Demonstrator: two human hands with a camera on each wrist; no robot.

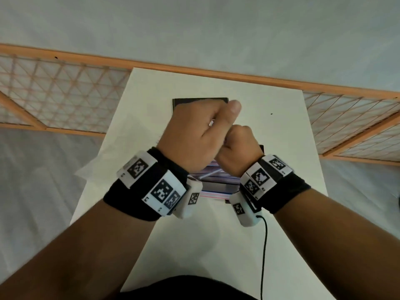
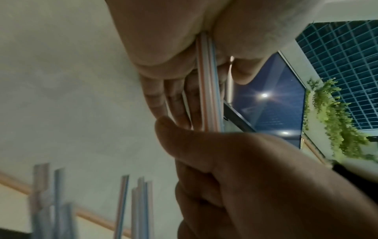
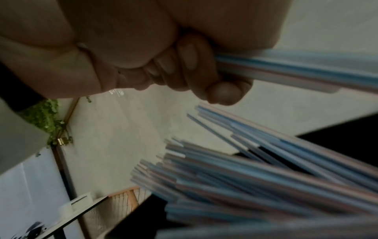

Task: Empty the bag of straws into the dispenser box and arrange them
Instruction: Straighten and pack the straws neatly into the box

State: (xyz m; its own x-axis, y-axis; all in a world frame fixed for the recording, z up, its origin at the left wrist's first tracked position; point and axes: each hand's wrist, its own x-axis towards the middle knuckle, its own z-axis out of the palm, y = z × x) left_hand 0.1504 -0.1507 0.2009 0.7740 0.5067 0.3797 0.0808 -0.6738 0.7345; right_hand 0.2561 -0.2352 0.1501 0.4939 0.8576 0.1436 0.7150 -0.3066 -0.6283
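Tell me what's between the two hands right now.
A small bunch of striped straws spans from the left hand to the right hand; both grip it. The left wrist view shows this best.

Straws (image 3: pixel 266 182): white with blue and red lengthwise stripes. Dispenser box (image 1: pixel 200 101): black. Bench (image 1: pixel 270 135): plain white. Wrist bands (image 1: pixel 129 198): black, carrying white blocks printed with black-and-white square marker patterns. Cable (image 1: pixel 264 245): black. Lattice screens (image 1: pixel 65 87): orange frames, pale diamond grid.
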